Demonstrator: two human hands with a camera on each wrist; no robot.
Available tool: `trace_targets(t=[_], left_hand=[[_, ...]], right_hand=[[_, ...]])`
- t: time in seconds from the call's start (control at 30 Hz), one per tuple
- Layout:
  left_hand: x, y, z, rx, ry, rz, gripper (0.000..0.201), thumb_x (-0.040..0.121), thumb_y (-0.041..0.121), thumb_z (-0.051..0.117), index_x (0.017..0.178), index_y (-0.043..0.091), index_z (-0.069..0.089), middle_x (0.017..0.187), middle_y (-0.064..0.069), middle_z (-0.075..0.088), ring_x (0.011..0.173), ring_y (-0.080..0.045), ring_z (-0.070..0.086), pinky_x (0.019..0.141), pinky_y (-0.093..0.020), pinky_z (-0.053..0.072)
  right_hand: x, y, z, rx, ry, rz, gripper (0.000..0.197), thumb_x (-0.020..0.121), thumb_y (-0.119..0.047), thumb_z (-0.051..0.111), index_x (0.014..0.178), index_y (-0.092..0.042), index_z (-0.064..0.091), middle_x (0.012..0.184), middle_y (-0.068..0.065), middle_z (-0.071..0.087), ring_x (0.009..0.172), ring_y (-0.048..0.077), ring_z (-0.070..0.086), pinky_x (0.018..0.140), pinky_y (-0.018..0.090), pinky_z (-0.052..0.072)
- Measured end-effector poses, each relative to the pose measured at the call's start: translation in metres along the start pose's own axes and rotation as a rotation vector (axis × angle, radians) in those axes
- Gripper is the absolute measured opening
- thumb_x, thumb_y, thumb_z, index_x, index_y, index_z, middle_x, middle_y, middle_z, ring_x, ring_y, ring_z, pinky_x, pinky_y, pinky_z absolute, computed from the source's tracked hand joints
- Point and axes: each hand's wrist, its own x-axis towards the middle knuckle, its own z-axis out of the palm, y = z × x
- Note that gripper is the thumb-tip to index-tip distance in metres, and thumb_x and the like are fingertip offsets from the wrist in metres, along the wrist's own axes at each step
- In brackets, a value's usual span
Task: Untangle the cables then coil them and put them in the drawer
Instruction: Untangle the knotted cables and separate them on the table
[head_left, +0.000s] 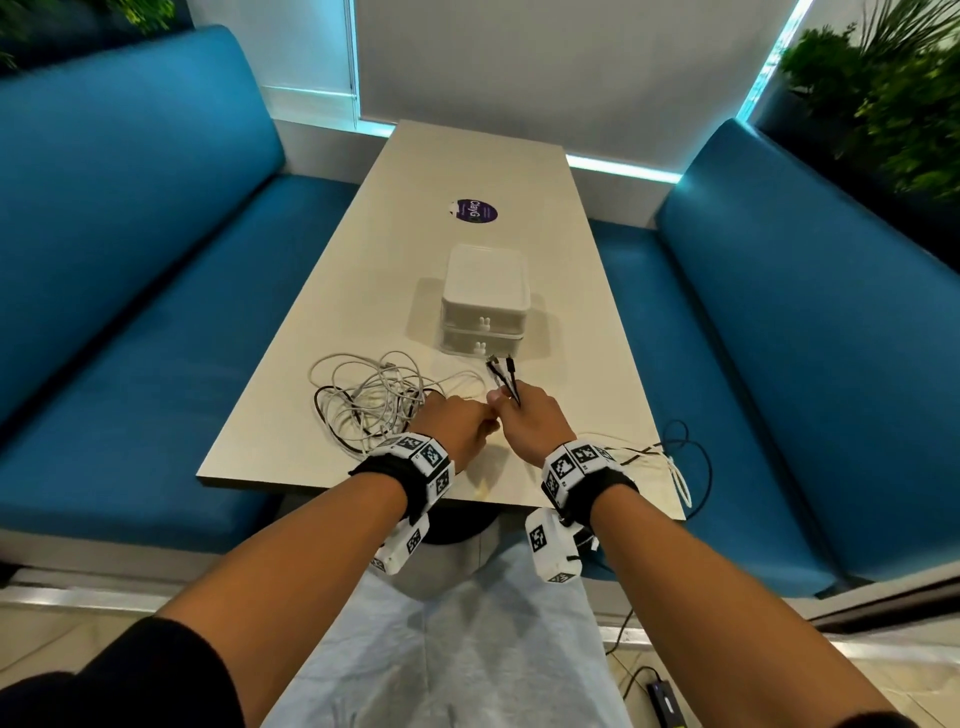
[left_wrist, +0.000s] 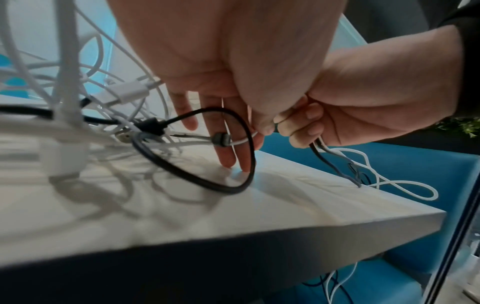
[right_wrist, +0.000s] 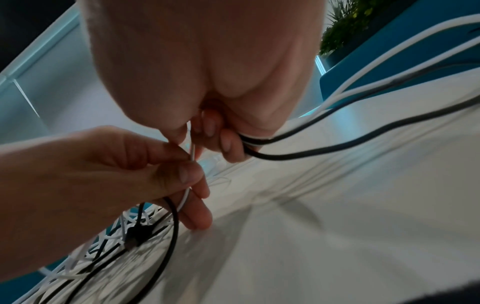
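A tangle of white and black cables (head_left: 371, 402) lies on the pale table (head_left: 467, 171), left of my hands. My left hand (head_left: 460, 423) pinches a thin white cable (right_wrist: 192, 152) between thumb and forefinger, its other fingers stretched toward the table. My right hand (head_left: 524, 415) grips a bunch of black and white cables (right_wrist: 259, 144); their plug ends (head_left: 501, 364) stick up toward the drawer box. The rest of that bunch trails right and hangs over the table edge (head_left: 680, 467). A black loop (left_wrist: 207, 181) and a black plug (left_wrist: 153, 125) lie by my left fingers. The white two-drawer box (head_left: 485, 306) stands with both drawers closed.
Blue bench seats (head_left: 130, 312) flank the table on both sides. A round purple sticker (head_left: 475, 210) lies beyond the drawer box. Plants (head_left: 883, 93) stand at the back right. A black power brick (head_left: 665, 699) with its lead lies on the floor.
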Motion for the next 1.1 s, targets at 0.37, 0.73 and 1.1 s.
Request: trace_targets(t=[0.37,0.73,1.1], left_hand=[[-0.006,-0.038,0.001,0.159,-0.055,-0.044,0.032,0.103,0.041,0.032,0.103,0.03,0.062,0.097,0.001,0.071,0.099,-0.024,0.06,0.103,-0.042,0.022],[-0.006,-0.015,0.004,0.236,-0.154,-0.003,0.028,0.103,0.034,0.031,0.105,0.029,0.058,0.086,-0.004,0.068,0.092,-0.028,0.058,0.101,-0.045,0.019],[-0.007,-0.003,0.002,0.242,-0.105,0.019,0.025,0.101,0.027,0.032,0.096,0.029,0.056,0.077,0.001,0.064,0.087,-0.026,0.061,0.096,-0.043,0.024]], right_hand=[[0.007,0.052,-0.038,-0.301,0.077,0.17,0.026,0.103,-0.018,0.037,0.117,-0.002,0.051,0.11,0.028,0.063,0.1,0.044,0.058,0.073,0.037,0.04],[0.002,0.035,-0.039,-0.059,0.067,0.07,0.027,0.103,-0.021,0.032,0.107,-0.006,0.054,0.101,0.011,0.067,0.094,0.029,0.062,0.082,0.035,0.047],[-0.009,0.001,0.001,-0.276,-0.208,-0.183,0.029,0.104,-0.03,0.035,0.103,-0.006,0.051,0.096,0.021,0.066,0.087,0.038,0.058,0.078,0.045,0.046]])
